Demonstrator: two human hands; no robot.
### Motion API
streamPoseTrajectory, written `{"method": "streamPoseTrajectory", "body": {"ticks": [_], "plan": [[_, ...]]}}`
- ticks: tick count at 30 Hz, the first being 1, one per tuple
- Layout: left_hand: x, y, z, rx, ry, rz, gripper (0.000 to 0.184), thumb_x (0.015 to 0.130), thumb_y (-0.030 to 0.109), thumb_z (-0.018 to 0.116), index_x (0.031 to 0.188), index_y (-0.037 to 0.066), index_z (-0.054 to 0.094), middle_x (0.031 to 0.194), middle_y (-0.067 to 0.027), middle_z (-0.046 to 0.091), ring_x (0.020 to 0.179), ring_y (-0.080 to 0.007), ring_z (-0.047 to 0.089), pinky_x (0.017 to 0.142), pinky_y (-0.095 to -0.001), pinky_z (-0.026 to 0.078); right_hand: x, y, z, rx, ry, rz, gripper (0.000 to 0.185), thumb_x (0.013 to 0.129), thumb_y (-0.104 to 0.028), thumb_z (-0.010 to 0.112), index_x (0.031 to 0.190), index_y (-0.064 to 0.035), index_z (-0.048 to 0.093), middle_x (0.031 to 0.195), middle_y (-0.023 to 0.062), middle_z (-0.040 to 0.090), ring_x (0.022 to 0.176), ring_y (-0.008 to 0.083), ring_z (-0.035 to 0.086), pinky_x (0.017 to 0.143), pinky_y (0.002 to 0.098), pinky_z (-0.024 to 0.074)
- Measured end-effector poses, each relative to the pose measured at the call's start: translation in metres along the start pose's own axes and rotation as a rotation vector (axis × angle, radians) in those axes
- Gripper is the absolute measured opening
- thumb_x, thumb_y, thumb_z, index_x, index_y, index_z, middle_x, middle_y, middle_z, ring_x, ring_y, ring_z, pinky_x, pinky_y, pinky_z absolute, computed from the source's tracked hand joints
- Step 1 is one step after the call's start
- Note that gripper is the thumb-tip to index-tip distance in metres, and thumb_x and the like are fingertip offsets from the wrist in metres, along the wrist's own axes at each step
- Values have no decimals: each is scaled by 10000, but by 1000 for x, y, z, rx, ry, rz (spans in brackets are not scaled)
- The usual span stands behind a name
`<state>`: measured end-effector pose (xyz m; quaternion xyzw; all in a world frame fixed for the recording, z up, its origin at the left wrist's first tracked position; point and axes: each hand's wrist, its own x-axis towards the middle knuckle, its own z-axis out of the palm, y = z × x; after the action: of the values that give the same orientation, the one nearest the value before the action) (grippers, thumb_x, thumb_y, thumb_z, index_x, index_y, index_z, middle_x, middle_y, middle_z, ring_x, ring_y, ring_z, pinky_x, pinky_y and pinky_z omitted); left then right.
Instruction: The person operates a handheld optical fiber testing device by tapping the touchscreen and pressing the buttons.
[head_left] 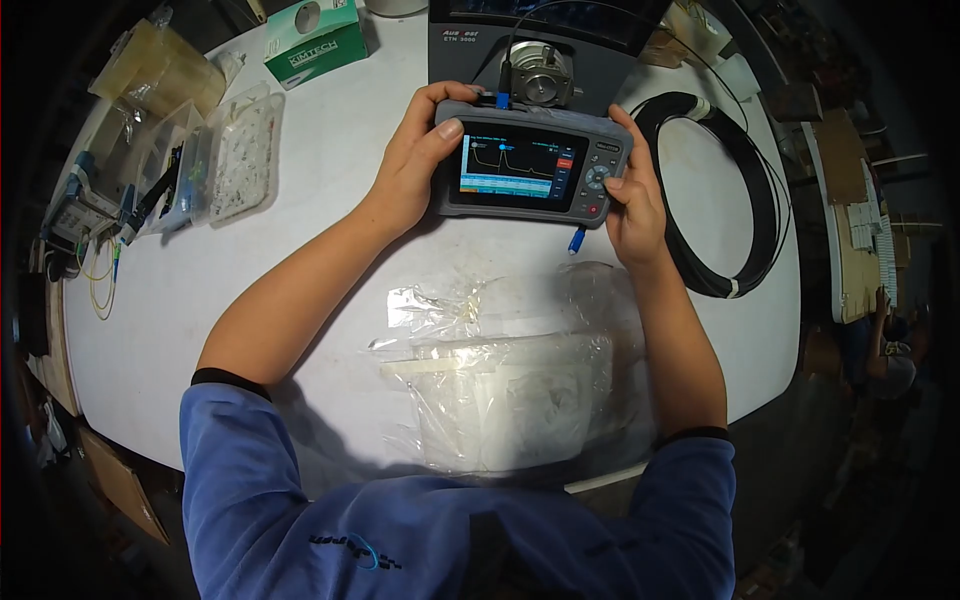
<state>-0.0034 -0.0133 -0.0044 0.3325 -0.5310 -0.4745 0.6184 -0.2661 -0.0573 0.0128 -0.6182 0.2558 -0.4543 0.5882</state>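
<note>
1. L hand [415,165] & R hand [637,205] each pinch one end of the grey, rectangular plastic handheld meter [520,165], thumbs in front, other fingers partly hidden.
2. Meter's over the white counter [330,150], far-centre, screen facing the wearer, prob. for easy reading; R thumb's at the keypad [597,178], likely so keys are reachable w/o letting go.
3. Blue plastic connector [503,101] sits at meter's far edge, prob. so the lead clears the screen.
4. Crinkled clear plastic bag [510,400] lies near; round black cable coil [672,106], far right.
</note>
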Motion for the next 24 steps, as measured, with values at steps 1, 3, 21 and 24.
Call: {"method": "streamPoseTrajectory", "body": {"ticks": [1,3,21,24], "plan": [[-1,1,0,2,0,-1,492,975,371,509,1346,54,450,1386,-128,489,1272,-217,494,1117,-355,361,0,0,0,-9,0,11,795,826,-82,424,1582,39,209,1403,206,491,1309,236,498,1145,344,349],[0,2,1,3,-1,-4,486,978,362,510,1349,54,448,1379,-126,495,1267,-214,500,1112,-351,366,1,-1,0,-16,-1,16,801,825,-85,432,1583,38,207,1406,209,489,1313,237,497,1144,342,350],[-1,3,2,22,-5,19,446,1019,364,471,1338,53,450,1403,-150,501,1287,-214,508,1112,-346,387,0,-2,1,21,-11,0,801,810,-70,416,1577,41,211,1407,211,487,1302,235,502,1135,347,363],[-1,2,2,-67,-5,-1,442,1059,394,409,1332,50,452,1421,-162,492,1294,-219,507,1114,-344,396,1,-1,2,20,-6,2,808,813,-73,418,1581,44,198,1413,215,482,1317,241,496,1144,346,348]]}}
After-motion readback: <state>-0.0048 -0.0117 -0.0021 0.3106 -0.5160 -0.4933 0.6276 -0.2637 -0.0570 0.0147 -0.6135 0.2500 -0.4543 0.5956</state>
